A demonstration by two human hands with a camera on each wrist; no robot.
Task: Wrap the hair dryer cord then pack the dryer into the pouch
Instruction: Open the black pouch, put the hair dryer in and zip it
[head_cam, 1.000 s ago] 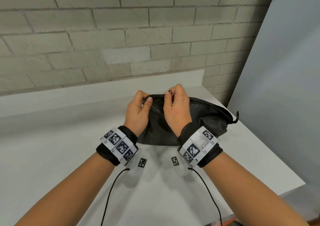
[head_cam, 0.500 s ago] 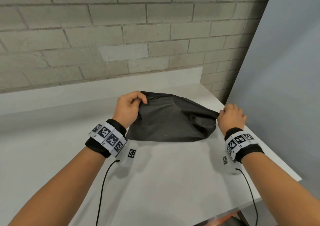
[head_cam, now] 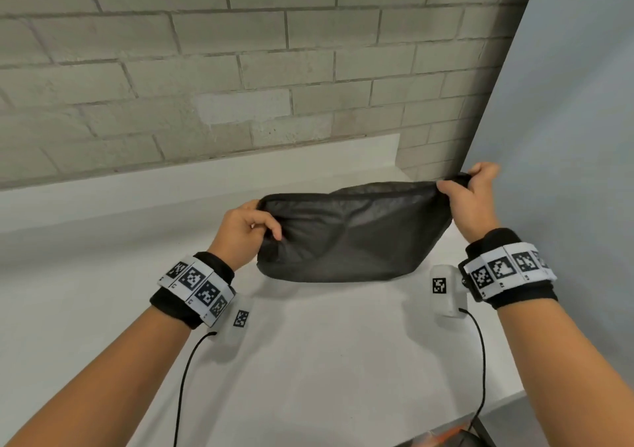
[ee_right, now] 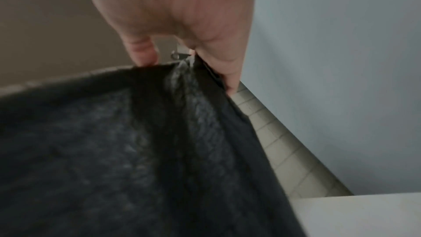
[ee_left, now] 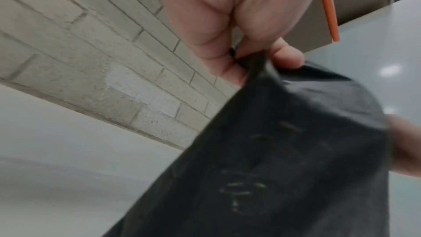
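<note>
Left hand (ee_left: pixel 230 24) is pinching the pouch (ee_left: pixel 273 159) at its top corner, fingers curled round the bunched dark fabric. Pouch is hanging down and spreading toward the lower right, blurred, with faint pale marks on its face. Another hand (ee_left: pixel 407 149) is showing at the right edge, blurred, touching the pouch. Brick wall (ee_left: pixel 102 57) is running behind, orange strip (ee_left: pixel 329 6) upper right.

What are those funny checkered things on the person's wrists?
Each wrist wears a black cuff wrapped in a white band printed with black square code patterns; the right band matches. A small white box with its own code square hangs under each wrist, trailing a thin black cable. Arms are bare, no sleeves.
</note>
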